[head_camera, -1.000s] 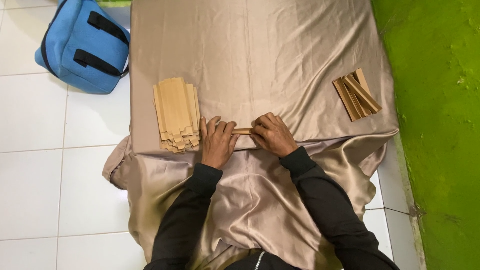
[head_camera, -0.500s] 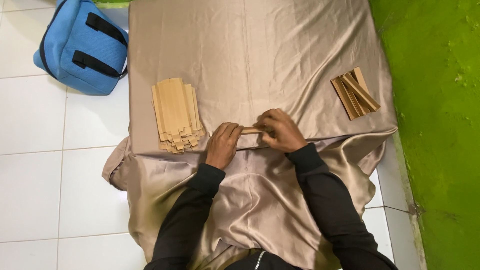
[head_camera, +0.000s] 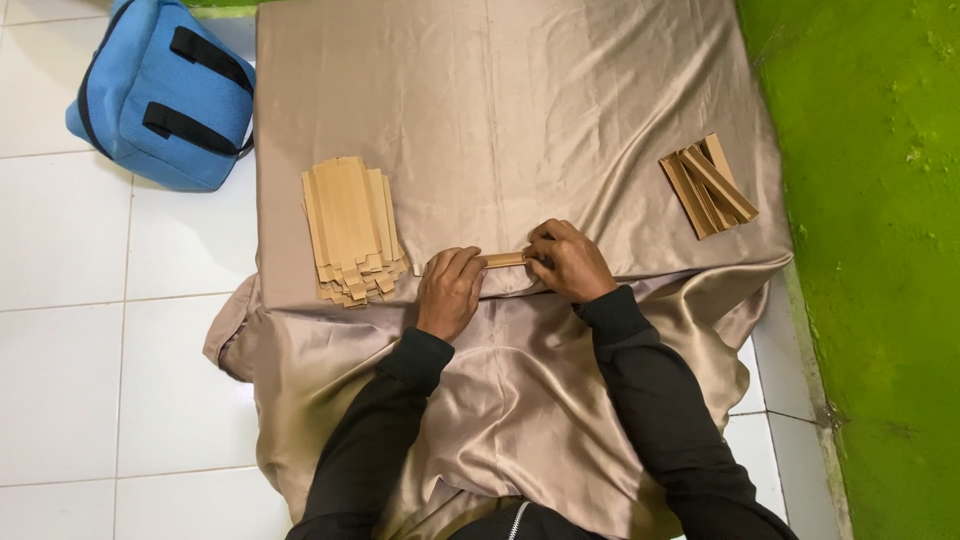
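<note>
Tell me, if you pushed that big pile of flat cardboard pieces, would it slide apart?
Probably. The flat stack already looks fanned and uneven at its near end, so the pieces seem loose. The shiny satin cloth under it looks slippery, so it may skid. The thin sheets likely bend easily and weigh little.

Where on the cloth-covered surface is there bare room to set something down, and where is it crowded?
Free: the wide stretch of beige cloth beyond the hands, between the flat cardboard stack and the folded pile. Crowded: the near edge, where the left hand and right hand hold a cardboard strip beside the stack.
</note>
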